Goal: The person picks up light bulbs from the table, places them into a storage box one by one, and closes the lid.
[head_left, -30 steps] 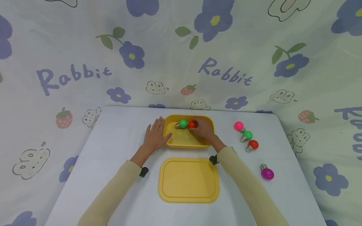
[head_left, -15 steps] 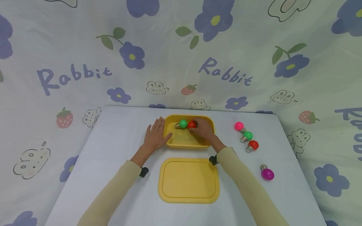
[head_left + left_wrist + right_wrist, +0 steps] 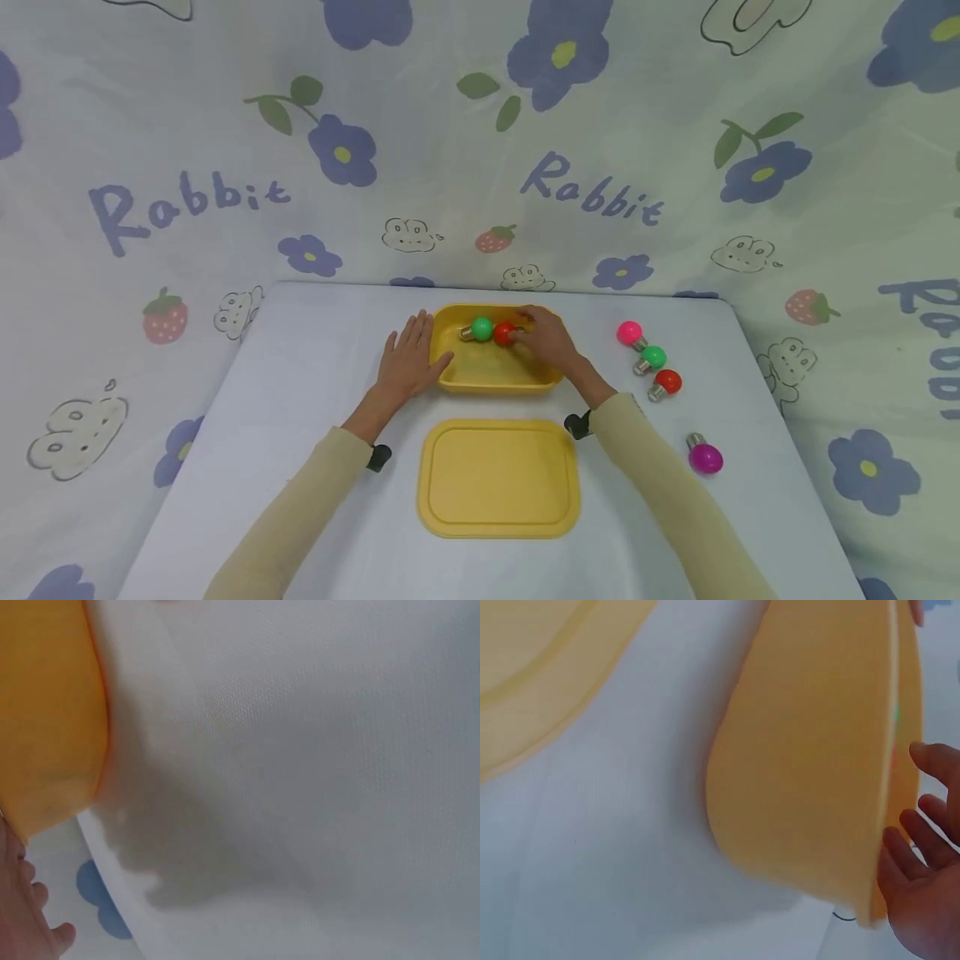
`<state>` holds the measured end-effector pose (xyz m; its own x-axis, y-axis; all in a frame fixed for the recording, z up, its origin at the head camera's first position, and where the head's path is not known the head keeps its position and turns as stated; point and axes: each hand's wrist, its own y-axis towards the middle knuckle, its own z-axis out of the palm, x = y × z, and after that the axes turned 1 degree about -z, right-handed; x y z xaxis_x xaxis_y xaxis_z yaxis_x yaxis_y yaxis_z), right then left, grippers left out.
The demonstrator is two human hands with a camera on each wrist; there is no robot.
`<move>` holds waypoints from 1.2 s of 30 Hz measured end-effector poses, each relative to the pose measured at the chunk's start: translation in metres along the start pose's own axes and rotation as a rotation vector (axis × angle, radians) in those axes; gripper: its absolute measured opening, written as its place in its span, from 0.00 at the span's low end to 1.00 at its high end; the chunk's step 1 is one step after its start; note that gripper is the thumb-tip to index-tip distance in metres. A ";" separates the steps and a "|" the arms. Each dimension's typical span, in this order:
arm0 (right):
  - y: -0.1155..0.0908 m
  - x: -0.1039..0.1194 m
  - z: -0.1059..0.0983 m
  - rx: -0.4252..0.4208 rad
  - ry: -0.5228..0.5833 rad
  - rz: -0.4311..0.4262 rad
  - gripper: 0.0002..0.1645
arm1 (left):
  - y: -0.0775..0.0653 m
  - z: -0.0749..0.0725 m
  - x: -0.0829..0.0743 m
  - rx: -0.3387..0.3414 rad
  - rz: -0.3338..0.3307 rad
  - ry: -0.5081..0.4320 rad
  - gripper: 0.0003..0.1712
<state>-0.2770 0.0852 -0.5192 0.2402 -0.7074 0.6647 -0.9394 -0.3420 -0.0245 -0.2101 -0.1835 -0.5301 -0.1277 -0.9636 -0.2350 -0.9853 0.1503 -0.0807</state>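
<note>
A yellow plastic box (image 3: pixel 498 388) stands near the back of the table with a green bulb (image 3: pixel 482 329) and a red bulb (image 3: pixel 503 333) inside, lying in a line along its far wall. My right hand (image 3: pixel 546 340) is over the box's right end, its fingers loosely spread and the thumb close to the red bulb's base. In the right wrist view that hand (image 3: pixel 930 877) shows parted fingers at the box's rim, gripping nothing. With straight fingers my left hand (image 3: pixel 405 358) rests against the box's left side; the left wrist view shows its fingers (image 3: pixel 26 907) by the box wall.
A flat yellow lid (image 3: pixel 498 479) lies in front of the box. To the right are a pink bulb (image 3: pixel 629 332), another green bulb (image 3: pixel 654 357) and another red bulb (image 3: pixel 668 382) in a slanting row. A purple bulb (image 3: pixel 706 458) lies nearer the front. Printed cloth hangs behind.
My right hand has loosened from the red bulb and shifted a little to the right, leaving it in the box. My left hand stays at the box's side. The view has shifted slightly.
</note>
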 end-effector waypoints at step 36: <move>-0.227 -0.088 -0.101 -0.442 -0.053 -0.040 0.28 | 0.001 0.003 0.002 -0.017 0.007 0.051 0.49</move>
<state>-0.1093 0.2875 -0.4963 0.2796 -0.7338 0.6191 -0.9407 -0.0805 0.3295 -0.2112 -0.1846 -0.5338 -0.1397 -0.9726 -0.1857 -0.9861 0.1536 -0.0627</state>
